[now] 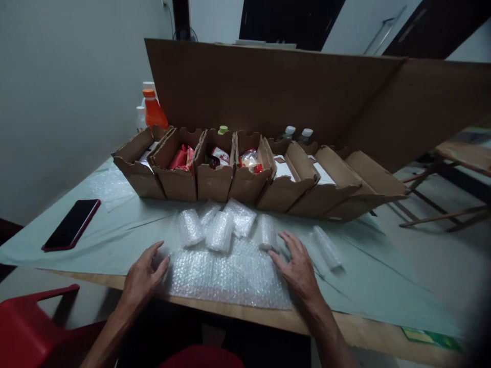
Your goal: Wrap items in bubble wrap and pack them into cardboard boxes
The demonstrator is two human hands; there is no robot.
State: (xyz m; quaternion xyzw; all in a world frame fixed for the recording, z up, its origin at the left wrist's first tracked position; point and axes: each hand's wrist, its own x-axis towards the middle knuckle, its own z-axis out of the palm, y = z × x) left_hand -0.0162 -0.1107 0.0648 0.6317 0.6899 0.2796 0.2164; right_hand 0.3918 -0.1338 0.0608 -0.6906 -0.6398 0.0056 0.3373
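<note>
A sheet of bubble wrap (230,273) lies flat at the table's front edge, between my two hands. My left hand (148,268) is at the sheet's left edge, thumb and fingers apart, holding nothing. On the other side, my right hand (295,260) has its fingers spread close to a small bubble-wrapped roll (266,231); whether they touch I cannot tell. Further bubble-wrapped bundles, one at the left (191,227) and one in the middle (220,231), rest on the sheet's far part. To the right of my right hand lies a clear rolled piece of bubble wrap (328,248).
A row of cardboard bins (215,181) holding packets and boxes spans the table behind the wrap. A tall cardboard panel (268,92) stands behind them. A phone (71,225) lies at left, an orange bottle (154,110) at back left. A red chair (30,327) is at lower left.
</note>
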